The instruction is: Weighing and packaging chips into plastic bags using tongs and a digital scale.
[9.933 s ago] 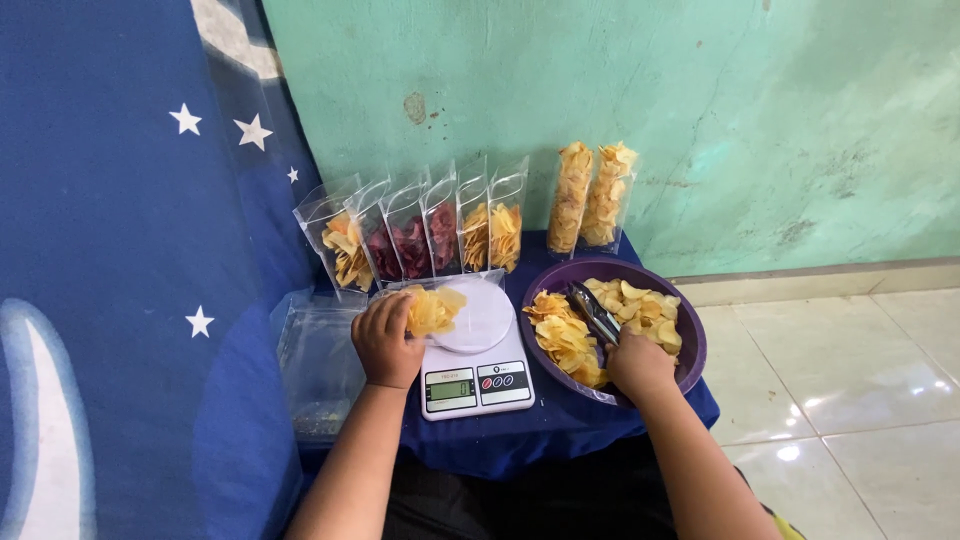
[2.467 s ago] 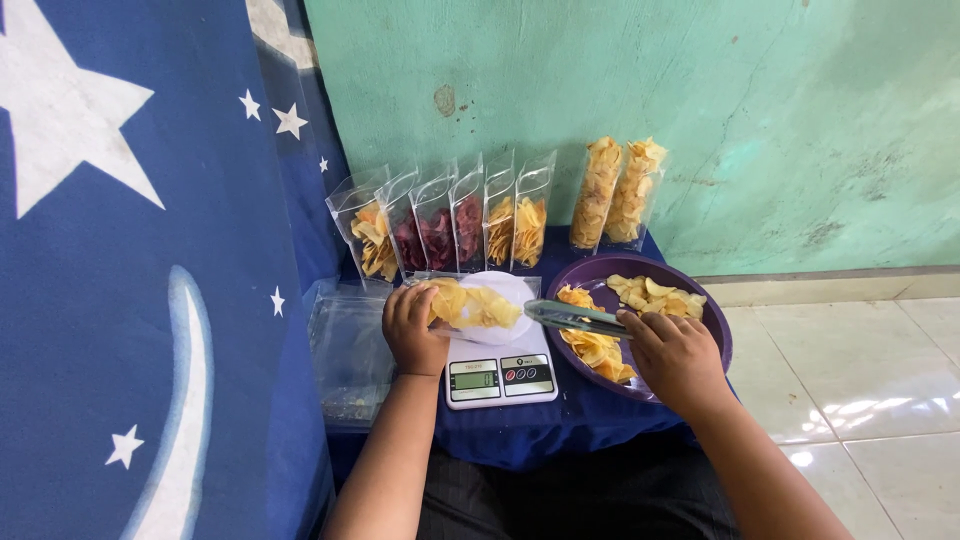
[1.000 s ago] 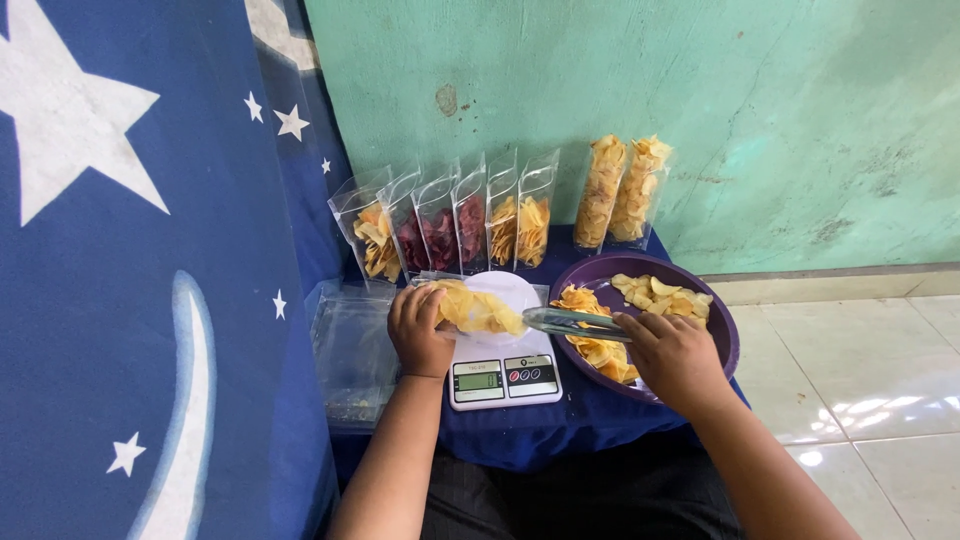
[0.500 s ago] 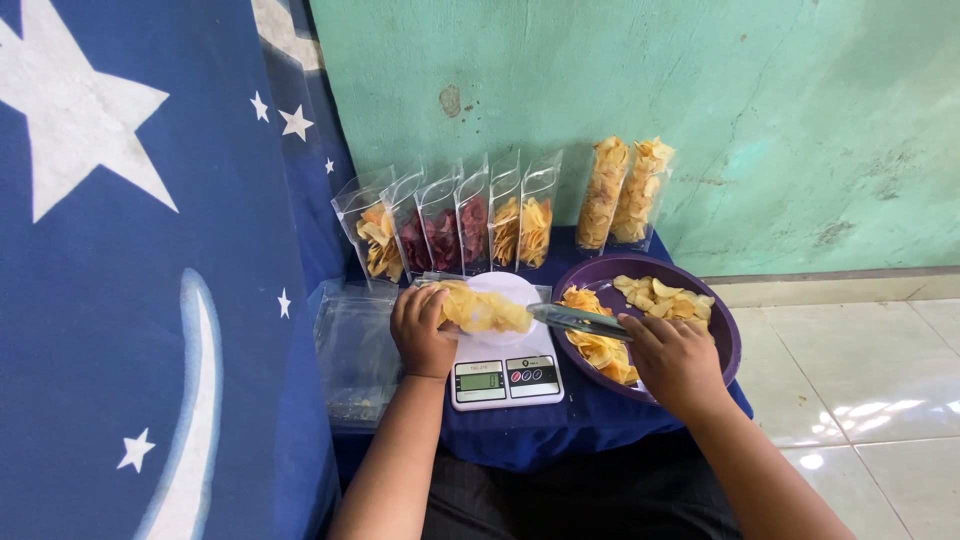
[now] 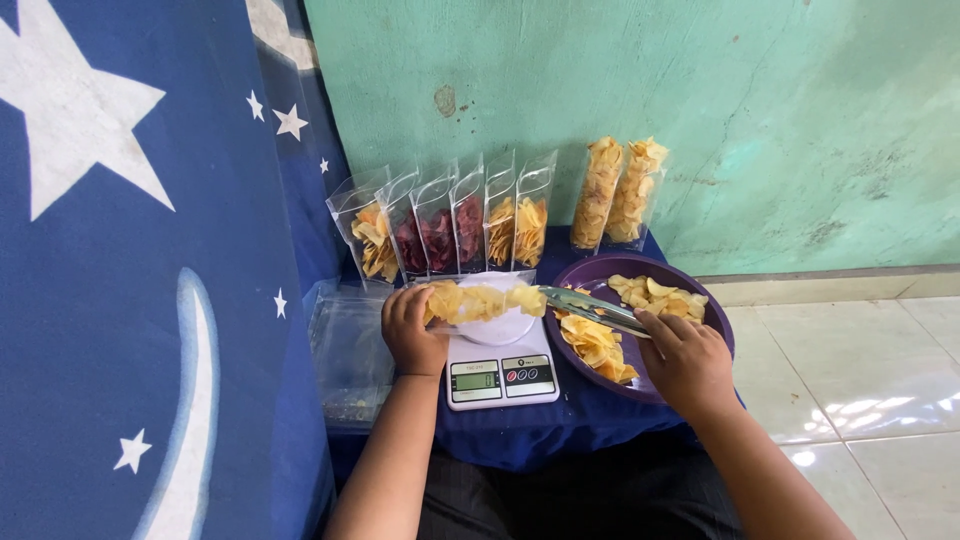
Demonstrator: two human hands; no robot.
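Both forearms are bare from the elbow down to the wrist, no sleeve reaching into sight; the left hand and the right hand are bare too, with no glove on either; no ring, watch or bracelet can be made out on the fingers or wrists from here; the fingernails are short and plain as far as one can tell; the forearms are full and rounded; between them, low down, a dark garment covers the lap, black or very dark grey with a faint fine stripe or weave; its cut cannot be told.
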